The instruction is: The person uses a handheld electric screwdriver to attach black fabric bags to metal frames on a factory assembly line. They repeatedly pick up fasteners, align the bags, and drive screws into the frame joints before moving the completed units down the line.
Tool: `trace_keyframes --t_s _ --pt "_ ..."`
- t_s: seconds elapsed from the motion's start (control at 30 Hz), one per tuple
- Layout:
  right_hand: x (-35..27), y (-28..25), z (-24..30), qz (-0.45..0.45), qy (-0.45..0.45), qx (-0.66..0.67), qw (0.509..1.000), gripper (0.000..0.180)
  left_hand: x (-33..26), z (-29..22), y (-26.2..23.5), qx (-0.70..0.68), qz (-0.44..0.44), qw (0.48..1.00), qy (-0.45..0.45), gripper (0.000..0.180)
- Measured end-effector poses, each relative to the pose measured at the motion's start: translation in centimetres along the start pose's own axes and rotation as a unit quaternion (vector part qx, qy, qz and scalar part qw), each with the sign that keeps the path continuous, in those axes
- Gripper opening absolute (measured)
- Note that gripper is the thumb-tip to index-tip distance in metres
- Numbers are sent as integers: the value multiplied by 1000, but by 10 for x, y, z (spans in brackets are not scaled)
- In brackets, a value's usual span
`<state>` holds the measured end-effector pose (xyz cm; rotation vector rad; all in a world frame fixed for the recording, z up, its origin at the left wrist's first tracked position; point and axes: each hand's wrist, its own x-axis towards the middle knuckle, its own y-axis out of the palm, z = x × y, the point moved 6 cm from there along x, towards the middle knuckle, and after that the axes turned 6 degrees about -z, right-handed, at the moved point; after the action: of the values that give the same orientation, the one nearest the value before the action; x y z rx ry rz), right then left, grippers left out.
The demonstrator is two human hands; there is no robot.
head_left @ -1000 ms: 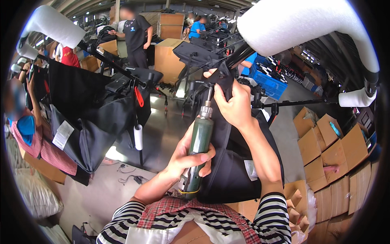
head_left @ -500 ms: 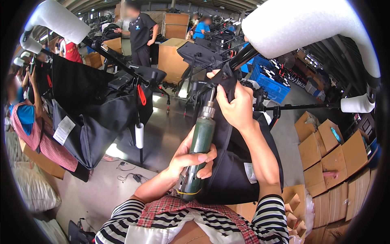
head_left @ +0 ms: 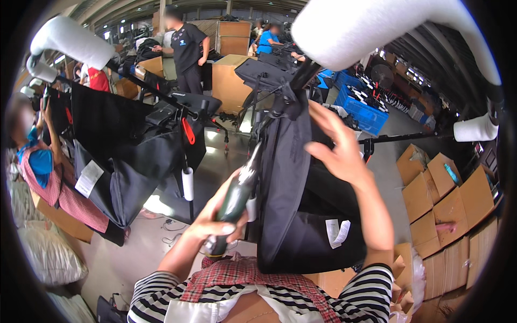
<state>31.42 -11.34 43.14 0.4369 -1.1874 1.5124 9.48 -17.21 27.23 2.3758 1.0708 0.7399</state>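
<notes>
My left hand (head_left: 211, 222) is wrapped round a green electric screwdriver (head_left: 237, 196), its metal tip angled up beside black fabric. Motion blurs the tool somewhat. My right hand (head_left: 339, 145) has its fingers stretched out and holds nothing; it is beside the top of the black fabric (head_left: 285, 177). That fabric hangs from a dark tubular frame (head_left: 304, 75), whose upper bar is wrapped in white foam (head_left: 355, 32). A white label (head_left: 337, 233) shows low on the fabric. The dark bracket at the frame's joint is too small to make out.
A second black fabric frame (head_left: 129, 156) with a red strap (head_left: 188, 131) stands at left. Open cardboard boxes (head_left: 431, 199) are stacked on the right, and a blue crate (head_left: 360, 110) lies beyond. Co-workers stand at far left and behind. Cables (head_left: 171, 226) lie on the floor.
The screwdriver has come away from the joint, moving down and left. My right hand has let go of the black piece at the joint and spread its fingers, moving right and down.
</notes>
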Motion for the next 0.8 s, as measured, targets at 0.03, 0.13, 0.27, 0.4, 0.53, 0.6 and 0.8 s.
trace_keyframes --t_s 0.03,0.13,0.27,0.4,0.53,0.6,0.8 --pt "-11 -24 -7 7 36 -48 998 58 -17 2 -14 2 -36 999 -27 117" --pt "-85 -142 -72 -258 138 -174 940 11 -51 26 -49 -16 -134 987 -84 114" --pt "-195 -239 -207 -330 253 -184 891 59 -66 64 -79 -33 -197 968 -152 105" --pt "-198 -156 -312 -222 372 98 896 90 -101 88 -97 88 -260 941 -201 105" --pt "-167 -107 -325 -224 343 222 885 77 -135 103 -108 62 -265 935 -228 101" --pt "-151 -64 -327 -209 338 189 898 78 -149 116 -128 62 -315 914 -247 97" --pt "-93 82 -283 -143 301 168 928 89 -204 181 -227 46 -360 895 -257 86"
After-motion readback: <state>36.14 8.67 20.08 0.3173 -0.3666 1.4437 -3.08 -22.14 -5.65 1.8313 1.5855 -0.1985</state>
